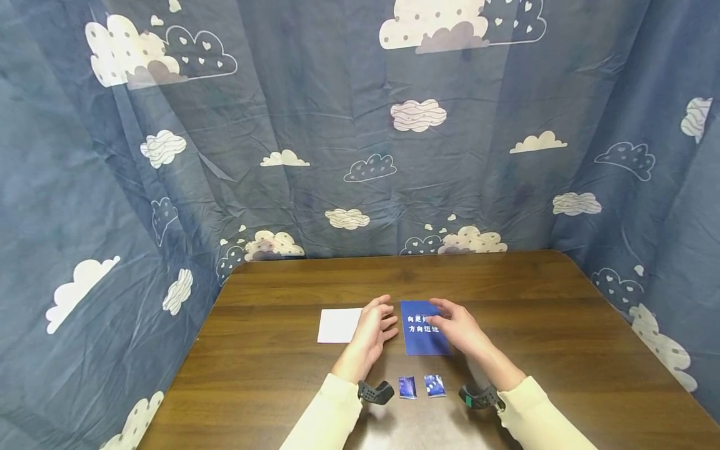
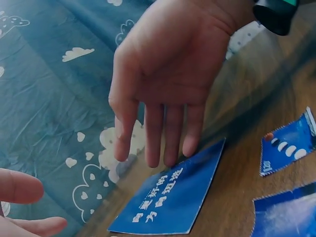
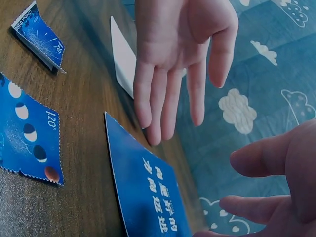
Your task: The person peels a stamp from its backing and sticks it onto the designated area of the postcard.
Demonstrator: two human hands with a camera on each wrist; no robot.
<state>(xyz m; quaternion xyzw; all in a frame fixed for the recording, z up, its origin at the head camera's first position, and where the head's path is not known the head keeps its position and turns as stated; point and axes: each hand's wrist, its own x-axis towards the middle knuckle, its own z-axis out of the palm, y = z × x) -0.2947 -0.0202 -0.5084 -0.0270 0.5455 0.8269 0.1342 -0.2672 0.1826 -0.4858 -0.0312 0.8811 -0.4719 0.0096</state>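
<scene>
A blue card with white lettering (image 1: 420, 344) lies on the table between the two hands. My left hand (image 1: 371, 328), its fingers spread and relaxed, is between that card and a white card (image 1: 339, 326). Over the blue card's right side, my right hand (image 1: 467, 331) has loosely bent fingers; contact is unclear. Neither hand holds anything. Nearer to me lie two small blue stamps, one purplish (image 1: 407, 387), one with moon phases (image 1: 435, 385). The left wrist view shows the right palm (image 2: 173, 64) facing the camera; the right wrist view shows the left palm (image 3: 173, 44).
The brown wooden table (image 1: 270, 362) extends on both sides of the cards. Behind and beside it hangs a blue curtain (image 1: 326, 94) with cloud patterns. Dark bands are on both wrists, below cream sleeves.
</scene>
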